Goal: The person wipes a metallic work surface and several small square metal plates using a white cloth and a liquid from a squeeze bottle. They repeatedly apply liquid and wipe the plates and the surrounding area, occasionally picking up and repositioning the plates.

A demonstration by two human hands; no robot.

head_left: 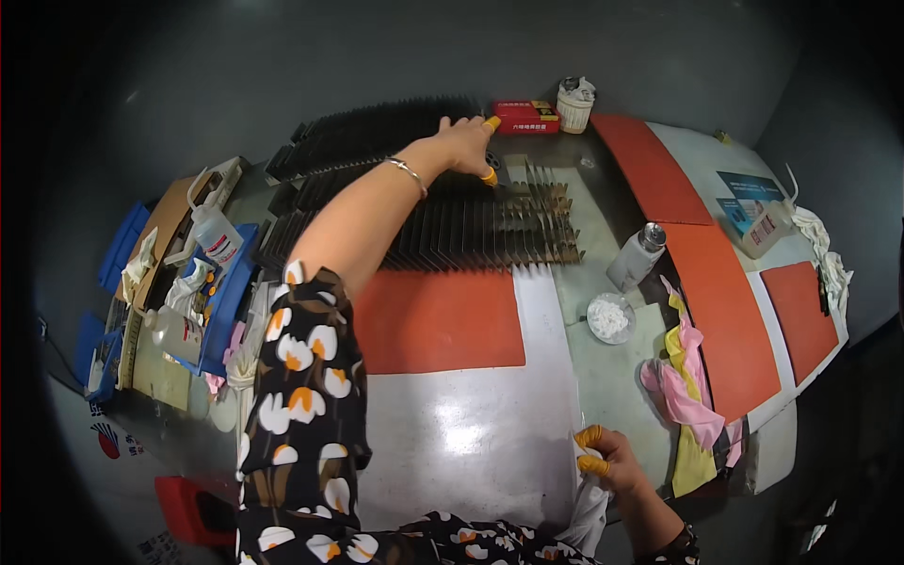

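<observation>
My left hand (461,149) reaches out over black slotted racks (414,226) at the back of the table. Its fingers are spread, with yellow finger cots on the thumb and one finger, and nothing shows in its grasp. Just right of it, a small dark round part (493,162) lies partly hidden by the fingers. Thin shiny metal blades (546,221) stand in the racks' right end. Low on the right, my right hand (617,461), also with yellow finger cots, pinches a white cloth (589,513) that hangs by the table's front edge.
A red mat (443,325) lies before the racks. To the right are a pump bottle (637,257), a dish of white cotton (610,318), and pink and yellow cloths (683,405). A red box (525,118) sits behind. Squeeze bottles (217,235) and blue trays (226,311) stand left.
</observation>
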